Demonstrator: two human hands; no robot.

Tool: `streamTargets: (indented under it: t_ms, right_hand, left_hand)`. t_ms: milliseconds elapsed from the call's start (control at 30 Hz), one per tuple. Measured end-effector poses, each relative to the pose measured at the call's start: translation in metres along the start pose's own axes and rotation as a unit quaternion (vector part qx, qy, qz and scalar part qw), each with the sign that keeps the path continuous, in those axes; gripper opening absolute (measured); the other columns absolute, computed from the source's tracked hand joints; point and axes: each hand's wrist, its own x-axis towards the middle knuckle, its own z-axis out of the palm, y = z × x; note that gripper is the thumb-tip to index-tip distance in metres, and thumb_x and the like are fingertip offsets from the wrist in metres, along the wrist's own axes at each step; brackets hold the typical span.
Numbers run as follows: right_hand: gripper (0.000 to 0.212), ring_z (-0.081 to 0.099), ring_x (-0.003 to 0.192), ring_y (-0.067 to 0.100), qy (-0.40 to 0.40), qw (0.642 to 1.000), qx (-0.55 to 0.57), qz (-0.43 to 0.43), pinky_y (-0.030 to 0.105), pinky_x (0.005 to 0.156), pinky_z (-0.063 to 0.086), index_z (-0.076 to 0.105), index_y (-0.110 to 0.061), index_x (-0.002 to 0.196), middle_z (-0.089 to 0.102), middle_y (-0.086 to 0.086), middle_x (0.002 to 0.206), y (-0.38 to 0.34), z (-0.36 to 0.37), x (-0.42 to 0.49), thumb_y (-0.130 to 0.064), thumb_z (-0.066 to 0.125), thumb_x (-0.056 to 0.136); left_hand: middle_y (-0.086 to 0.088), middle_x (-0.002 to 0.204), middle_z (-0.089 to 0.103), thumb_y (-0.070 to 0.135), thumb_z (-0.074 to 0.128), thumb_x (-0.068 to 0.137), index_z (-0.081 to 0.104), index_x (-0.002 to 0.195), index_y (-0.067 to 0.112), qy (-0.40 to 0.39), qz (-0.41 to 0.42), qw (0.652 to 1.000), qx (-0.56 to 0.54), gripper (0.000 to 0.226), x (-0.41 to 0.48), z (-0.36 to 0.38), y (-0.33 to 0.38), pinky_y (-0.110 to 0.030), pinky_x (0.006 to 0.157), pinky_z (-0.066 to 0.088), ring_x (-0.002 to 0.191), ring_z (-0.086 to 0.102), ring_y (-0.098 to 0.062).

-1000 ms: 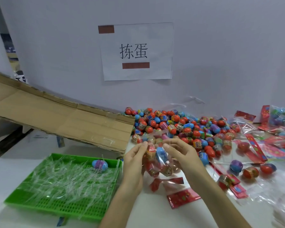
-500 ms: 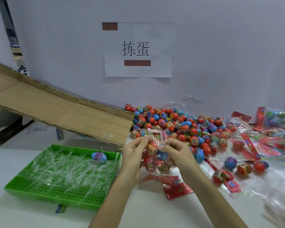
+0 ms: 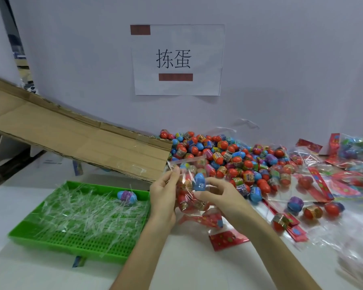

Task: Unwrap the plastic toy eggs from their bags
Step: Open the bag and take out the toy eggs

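A white desk [image 3: 187,268] stands against a pale grey wall [image 3: 281,70]. A paper sign [image 3: 177,59] with two dark characters is fixed to the wall by brown tape strips. A flattened cardboard sheet [image 3: 71,130] slopes down from the left edge, and its low end lies beside a heap of loose toy eggs [image 3: 228,155], mostly red and blue, piled at the foot of the wall.

Both hands are raised over the middle of the desk and hold a clear bag [image 3: 187,197] filled with eggs. The left hand [image 3: 164,197] pinches the bag's upper left edge. The right hand [image 3: 220,195] has its thumb and fingers curled round a blue egg [image 3: 199,182] at the front of the bag. Whether film lies between fingers and egg cannot be told.

On the desk to the left sits a green tray [image 3: 71,245] with a slotted floor. It is strewn with thin clear plastic strips [image 3: 88,210], and a single blue and purple egg [image 3: 126,195] lies near its far rim.

Below the hands lie red printed cards [image 3: 226,239]. More empty clear wrappers [image 3: 354,237] and scattered eggs spread across the right side of the desk. A full sealed bag [image 3: 352,147] rests by the wall at the far right.
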Motion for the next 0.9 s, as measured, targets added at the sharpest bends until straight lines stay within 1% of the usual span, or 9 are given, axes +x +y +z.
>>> streamTargets:
  t_ms: [167,267,367,433,533,600,667,800,900]
  right_hand:
    - [0.034,0.074,0.095,0.016,0.037,0.999,-0.013,-0.030,0.041,0.090,0.061,0.072,-0.025,0.111,0.078,-0.004,0.101,-0.002,0.001,0.001,-0.005,0.078,0.084]
    - [0.033,0.073,0.096,0.013,0.014,0.999,-0.041,-0.020,0.039,0.090,0.060,0.071,-0.032,0.111,0.077,-0.010,0.103,-0.002,-0.005,0.000,-0.015,0.081,0.085]
    - [0.029,0.071,0.087,0.003,0.003,0.999,-0.046,-0.026,0.022,0.072,0.055,0.071,-0.034,0.110,0.073,-0.014,0.105,-0.005,-0.010,-0.001,-0.036,0.082,0.083]
    - [0.029,0.067,0.078,0.000,0.053,0.998,0.006,-0.045,0.017,0.065,0.053,0.075,-0.028,0.102,0.074,-0.012,0.100,-0.006,-0.011,-0.002,-0.047,0.077,0.080]
    - [0.013,0.065,0.071,0.001,0.115,0.990,0.055,-0.066,0.014,0.058,0.051,0.076,-0.018,0.085,0.075,-0.007,0.083,-0.005,-0.010,0.000,-0.030,0.075,0.089]
    - [0.014,0.061,0.059,0.000,0.134,0.987,0.049,-0.070,0.016,0.049,0.046,0.074,-0.012,0.078,0.071,-0.006,0.071,-0.002,-0.009,0.001,-0.012,0.073,0.091]
    - [0.013,0.057,0.053,0.000,0.131,0.988,0.034,-0.068,0.017,0.046,0.043,0.074,-0.010,0.078,0.069,-0.005,0.067,-0.002,-0.009,0.001,-0.008,0.073,0.091]
    - [0.012,0.061,0.055,0.008,0.140,0.988,0.037,-0.056,0.025,0.051,0.047,0.080,-0.020,0.085,0.075,-0.001,0.073,-0.003,-0.009,0.000,-0.020,0.072,0.094]
    - [0.011,0.073,0.071,0.016,0.146,0.986,0.059,-0.053,0.031,0.059,0.053,0.080,-0.025,0.090,0.078,0.000,0.083,-0.003,-0.009,-0.001,-0.026,0.070,0.095]
  left_hand:
    - [-0.022,0.099,0.077,0.023,0.062,0.101,0.077,0.104,0.006,-0.034,0.017,0.999,0.024,0.023,-0.003,0.003,-0.001,-0.049,0.084,0.062,0.094,0.075,-0.039]
    - [-0.020,0.097,0.078,0.024,0.062,0.102,0.080,0.096,0.012,-0.029,0.033,0.998,0.033,0.022,-0.004,0.003,0.000,-0.050,0.084,0.061,0.093,0.075,-0.040]
    - [-0.017,0.094,0.078,0.026,0.062,0.102,0.082,0.089,0.018,-0.028,0.054,0.997,0.055,0.025,-0.003,0.001,0.000,-0.055,0.086,0.061,0.092,0.076,-0.038]
    - [-0.016,0.096,0.078,0.028,0.062,0.102,0.081,0.092,0.020,-0.039,0.063,0.995,0.073,0.023,-0.004,0.002,-0.001,-0.059,0.089,0.059,0.094,0.075,-0.038]
    - [-0.015,0.098,0.078,0.027,0.062,0.102,0.081,0.096,0.018,-0.056,0.062,0.993,0.083,0.022,-0.005,0.004,-0.003,-0.062,0.091,0.058,0.096,0.075,-0.037]
    - [-0.015,0.097,0.078,0.025,0.062,0.102,0.081,0.098,0.018,-0.057,0.057,0.994,0.079,0.021,-0.006,0.005,-0.003,-0.060,0.090,0.058,0.095,0.075,-0.037]
    - [-0.015,0.096,0.078,0.022,0.062,0.102,0.081,0.100,0.016,-0.042,0.058,0.995,0.072,0.020,-0.005,0.004,-0.004,-0.056,0.090,0.059,0.095,0.075,-0.037]
    - [-0.016,0.096,0.079,0.021,0.060,0.103,0.080,0.098,0.011,-0.039,0.036,0.998,0.031,0.024,-0.004,0.002,-0.004,-0.038,0.074,0.063,0.089,0.077,-0.030]
    - [-0.016,0.104,0.078,0.022,0.058,0.104,0.079,0.102,0.009,-0.048,0.022,0.999,0.002,0.025,-0.004,0.002,-0.003,-0.037,0.077,0.063,0.097,0.077,-0.030]
